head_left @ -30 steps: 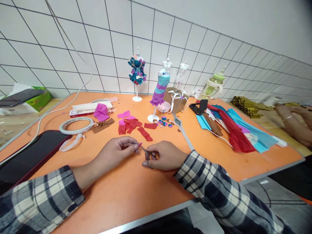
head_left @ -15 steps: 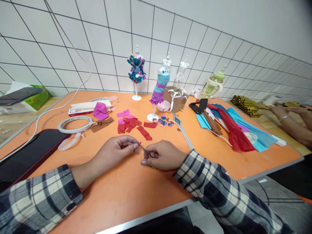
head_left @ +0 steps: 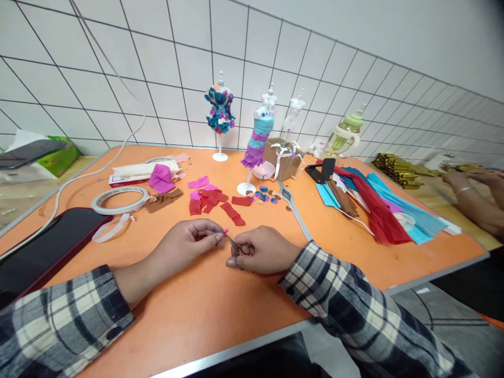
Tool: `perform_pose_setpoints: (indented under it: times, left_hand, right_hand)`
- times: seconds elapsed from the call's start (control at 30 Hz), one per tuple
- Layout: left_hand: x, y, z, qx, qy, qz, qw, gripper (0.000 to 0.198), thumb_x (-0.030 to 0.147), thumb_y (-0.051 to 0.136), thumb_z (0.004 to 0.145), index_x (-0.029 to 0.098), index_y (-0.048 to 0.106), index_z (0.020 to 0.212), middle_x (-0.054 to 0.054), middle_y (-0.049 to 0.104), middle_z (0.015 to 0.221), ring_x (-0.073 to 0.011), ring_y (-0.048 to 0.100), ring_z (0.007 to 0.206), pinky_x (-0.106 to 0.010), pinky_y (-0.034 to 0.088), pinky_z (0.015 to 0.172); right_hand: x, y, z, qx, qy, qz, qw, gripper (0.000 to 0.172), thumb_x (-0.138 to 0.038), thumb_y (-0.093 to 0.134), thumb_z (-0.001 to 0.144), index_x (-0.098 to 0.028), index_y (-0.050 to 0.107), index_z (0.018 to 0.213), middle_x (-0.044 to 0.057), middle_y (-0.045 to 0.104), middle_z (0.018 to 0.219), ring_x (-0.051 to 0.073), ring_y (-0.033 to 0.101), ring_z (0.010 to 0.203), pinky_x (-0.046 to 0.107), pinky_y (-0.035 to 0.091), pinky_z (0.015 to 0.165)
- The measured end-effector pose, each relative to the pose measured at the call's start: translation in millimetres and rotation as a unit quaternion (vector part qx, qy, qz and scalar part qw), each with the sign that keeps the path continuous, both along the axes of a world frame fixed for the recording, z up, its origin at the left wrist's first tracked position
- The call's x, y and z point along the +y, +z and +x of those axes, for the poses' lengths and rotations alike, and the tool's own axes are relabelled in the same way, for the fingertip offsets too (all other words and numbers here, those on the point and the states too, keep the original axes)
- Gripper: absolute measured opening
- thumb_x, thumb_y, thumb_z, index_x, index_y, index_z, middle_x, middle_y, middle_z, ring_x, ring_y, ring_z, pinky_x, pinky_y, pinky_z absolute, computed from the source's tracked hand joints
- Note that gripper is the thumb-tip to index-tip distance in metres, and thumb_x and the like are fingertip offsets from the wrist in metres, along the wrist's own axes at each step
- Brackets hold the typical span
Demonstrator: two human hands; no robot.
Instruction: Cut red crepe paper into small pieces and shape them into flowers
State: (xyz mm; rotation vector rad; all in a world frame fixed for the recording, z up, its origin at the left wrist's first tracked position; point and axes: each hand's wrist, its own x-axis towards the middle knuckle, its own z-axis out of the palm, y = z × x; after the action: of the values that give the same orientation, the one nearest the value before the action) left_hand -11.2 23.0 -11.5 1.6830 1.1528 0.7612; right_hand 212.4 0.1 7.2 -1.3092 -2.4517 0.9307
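Between thumb and fingertips, my left hand (head_left: 199,236) pinches a tiny pink-red piece of paper (head_left: 226,231). My right hand (head_left: 268,251) is closed on small scissors (head_left: 235,245), a finger loop showing under its fingers. The scissor tips point left and meet the paper piece. Just beyond the hands lie red crepe paper scraps (head_left: 233,214) and pink scraps (head_left: 198,182). Small cut flower-like pieces in blue, purple and brown (head_left: 264,196) are scattered near a mini dress form (head_left: 259,137) wrapped in light blue and purple.
Farther back stand a dress form in teal ruffles (head_left: 219,113), a bare white one (head_left: 293,113), a brown box (head_left: 285,163) and a bottle (head_left: 346,136). Tape (head_left: 120,200) and a phone (head_left: 53,252) lie left; crepe strips (head_left: 378,210) lie right. Another person's hands (head_left: 472,197) are far right.
Slightly more of the pink-red paper shows at my left fingertips. Both hands keep nearly the same place, and the view has shifted very slightly.
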Motion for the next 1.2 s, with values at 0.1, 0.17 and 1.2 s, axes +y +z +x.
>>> perform_pose_setpoints:
  times: [0.1, 0.17, 1.2]
  left_hand:
    - [0.0, 0.2, 0.7, -0.005, 0.004, -0.005, 1.000, 0.027, 0.047, 0.072, 0.073, 0.021, 0.075, 0.079, -0.005, 0.079, 0.079, -0.0219, 0.071, 0.075, -0.029, 0.053, 0.070]
    - [-0.2, 0.8, 1.2, -0.007, 0.009, -0.006, 1.000, 0.026, 0.047, 0.073, 0.072, 0.021, 0.075, 0.078, -0.005, 0.079, 0.079, -0.0218, 0.070, 0.074, -0.028, 0.053, 0.070]
    - [11.1, -5.2, -3.8, -0.330, 0.178, -0.141, 0.916, 0.045, 0.052, 0.095, 0.052, 0.019, 0.080, 0.079, -0.004, 0.078, 0.082, -0.0173, 0.066, 0.083, -0.025, 0.052, 0.076]
  right_hand:
    - [-0.5, 0.5, -0.6, 0.001, -0.002, 0.000, 1.000, 0.028, -0.050, 0.069, 0.086, -0.021, 0.069, 0.083, -0.007, 0.053, 0.062, 0.008, 0.046, 0.060, 0.024, 0.026, 0.058]
    - [-0.6, 1.0, -0.6, 0.002, -0.003, -0.005, 1.000, 0.025, -0.047, 0.070, 0.085, -0.022, 0.071, 0.085, -0.007, 0.054, 0.063, 0.009, 0.048, 0.061, 0.024, 0.027, 0.058]
    - [20.6, -4.7, 31.7, -0.006, -0.086, -0.101, 0.991, 0.053, -0.028, 0.085, 0.069, -0.022, 0.060, 0.114, -0.008, 0.058, 0.067, 0.013, 0.057, 0.065, 0.024, 0.038, 0.058]
